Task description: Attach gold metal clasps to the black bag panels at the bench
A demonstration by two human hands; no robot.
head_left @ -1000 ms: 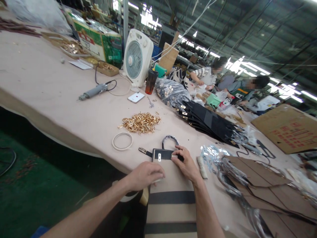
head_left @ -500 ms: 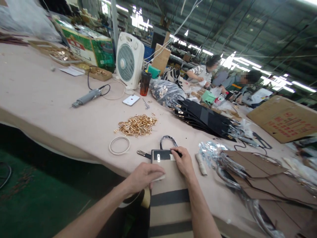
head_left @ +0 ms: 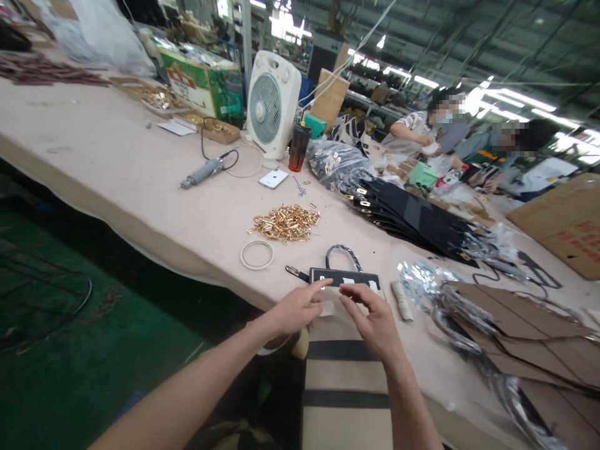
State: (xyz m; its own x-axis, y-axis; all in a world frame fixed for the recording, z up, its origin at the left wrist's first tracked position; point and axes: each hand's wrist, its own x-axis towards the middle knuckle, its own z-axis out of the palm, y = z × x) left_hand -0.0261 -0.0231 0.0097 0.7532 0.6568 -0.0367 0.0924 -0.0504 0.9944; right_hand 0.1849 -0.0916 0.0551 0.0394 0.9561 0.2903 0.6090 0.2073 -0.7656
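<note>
A bag panel in beige with dark stripes (head_left: 347,375) lies before me, its black top band (head_left: 337,275) carrying a small metal plate and white patches. A looped handle (head_left: 344,249) in clear wrap rises behind it, and a black strap with a metal tip (head_left: 296,272) sticks out left. My left hand (head_left: 297,309) points its index finger at the band, while its other fingers curl on a small white strip (head_left: 327,308). Over the panel, my right hand (head_left: 372,315) has its fingers bent and apart, with nothing visible in them.
Beyond the panel are a tape roll (head_left: 257,255), a pile of gold-coloured metal pieces (head_left: 285,222), a phone (head_left: 273,179) and a fan (head_left: 272,103). Black panels (head_left: 403,212) and brown bag pieces (head_left: 515,319) lie to the right. Two people work at the back right.
My right hand has come off the panel's top right corner and moved toward the left hand. My left hand has gone up to the black band with the white strip. The view has shifted.
</note>
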